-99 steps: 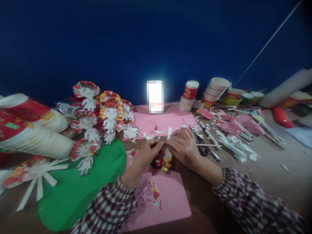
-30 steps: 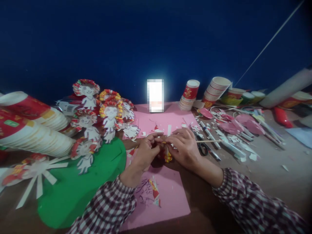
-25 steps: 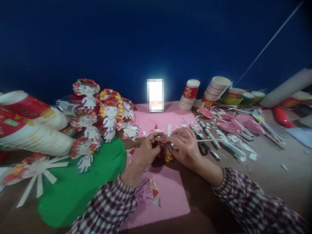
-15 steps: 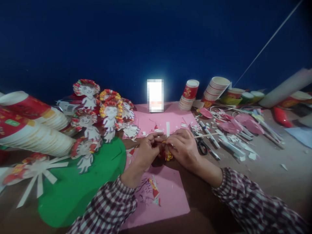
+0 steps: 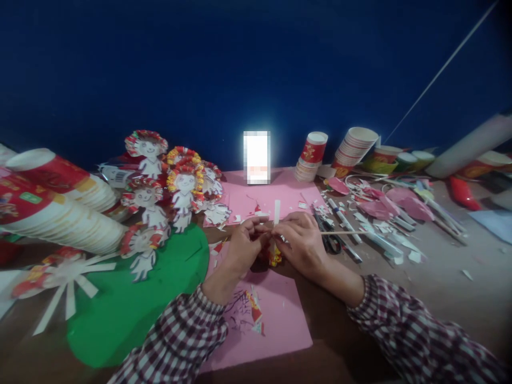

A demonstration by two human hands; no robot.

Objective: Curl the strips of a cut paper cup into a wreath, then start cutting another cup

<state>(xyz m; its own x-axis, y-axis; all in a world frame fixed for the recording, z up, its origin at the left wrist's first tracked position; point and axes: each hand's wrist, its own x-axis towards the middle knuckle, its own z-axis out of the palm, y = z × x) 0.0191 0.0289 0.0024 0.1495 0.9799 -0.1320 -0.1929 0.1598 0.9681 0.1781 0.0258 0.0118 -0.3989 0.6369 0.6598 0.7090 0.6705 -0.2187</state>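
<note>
My left hand and my right hand meet over the pink sheet in the middle. Between them is a cut paper cup, its red and yellow printed part showing below the fingers. One white paper strip of it stands up between the hands. The left fingers are closed on the paper. Pinched in my right hand is a thin wooden stick, which sticks out to the right, nearly level. Its other end is hidden by the fingers, where it meets the paper.
Paper dolls with curled red and yellow rims stand at left on a green sheet. Stacked paper cups lie beyond. Black-handled scissors, pens and paper scraps lie right. A lit screen stands behind.
The wooden stick now shows longer on the right and lies more level. Both hands stay almost in place; the view has shifted slightly.
</note>
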